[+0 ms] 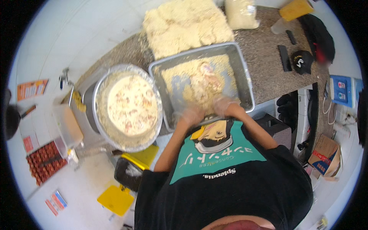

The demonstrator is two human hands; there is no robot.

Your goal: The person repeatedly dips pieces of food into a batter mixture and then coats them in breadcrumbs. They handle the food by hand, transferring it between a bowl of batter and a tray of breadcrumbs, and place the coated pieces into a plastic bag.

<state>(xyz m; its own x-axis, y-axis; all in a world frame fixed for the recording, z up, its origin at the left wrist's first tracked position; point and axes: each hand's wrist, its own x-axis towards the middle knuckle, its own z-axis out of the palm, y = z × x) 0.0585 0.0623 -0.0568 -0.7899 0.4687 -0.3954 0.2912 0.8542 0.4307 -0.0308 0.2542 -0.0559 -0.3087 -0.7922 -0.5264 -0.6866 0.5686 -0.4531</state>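
A gray plastic tub (247, 77) stands on the counter before me, with pale breadcrumbs (179, 69) spread over its floor. Several raw meat pieces (202, 83), partly coated in crumbs, lie in its middle. My left hand (189, 115), in a clear plastic glove, is at the tub's near side, low and blurred. Close to the meat's near end is my right hand (225, 105), gloved the same way and blurred too. The fingers of both hands are too smeared to show whether they grip anything. Left of the tub, a large metal bowl (99, 123) holds creamy batter with meat pieces (132, 105).
Behind the tub lies a broad layer of crumb-coated pieces (187, 28), beside a plastic bag of crumbs (241, 14). The stone counter (264, 57) also bears a black cap (302, 61) and a plastic cup (279, 26). A faucet (66, 77) and a plastic container (67, 123) are at left.
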